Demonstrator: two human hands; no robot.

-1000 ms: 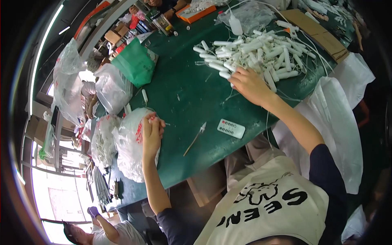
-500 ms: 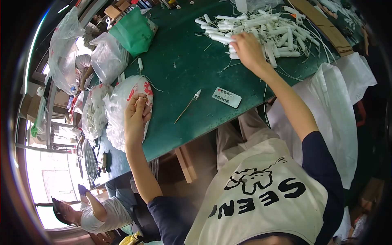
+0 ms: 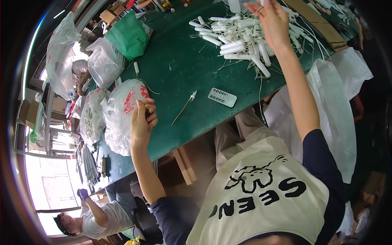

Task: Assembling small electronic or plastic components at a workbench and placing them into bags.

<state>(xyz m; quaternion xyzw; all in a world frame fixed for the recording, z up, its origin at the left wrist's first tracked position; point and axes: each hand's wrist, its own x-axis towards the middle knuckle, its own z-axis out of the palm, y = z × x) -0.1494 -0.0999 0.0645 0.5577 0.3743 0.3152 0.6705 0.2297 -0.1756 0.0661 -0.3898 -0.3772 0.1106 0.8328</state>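
Note:
My left hand (image 3: pixel 143 118) is closed in a pinch beside a white plastic bag with red print (image 3: pixel 122 108). Something small with a yellowish tip shows between its fingers, too small to name. My right hand (image 3: pixel 277 25) is raised over the far side of a heap of white tubes with thin wires (image 3: pixel 239 47). Its fingers are closed on a white tube at the picture's top edge, mostly hidden, with thin pale wires beside them. Between my hands lie a white remote control (image 3: pixel 222 97) with a red button and a thin brown stick with a white pointed tip (image 3: pixel 192 97).
The green table (image 3: pixel 175 77) carries a single wired white tube (image 3: pixel 136 67), a green bag (image 3: pixel 128 36) and more clear plastic bags (image 3: pixel 105 61) on the left. A cardboard strip (image 3: pixel 318 24) edges the right side. White sheeting (image 3: pixel 332 85) hangs at the right. Another person (image 3: pixel 108 216) sits at lower left.
My right hand has moved up and right from the heap's left side, with a white tube in its fingers. The heap's near tubes have shifted. My left hand has moved slightly right and down.

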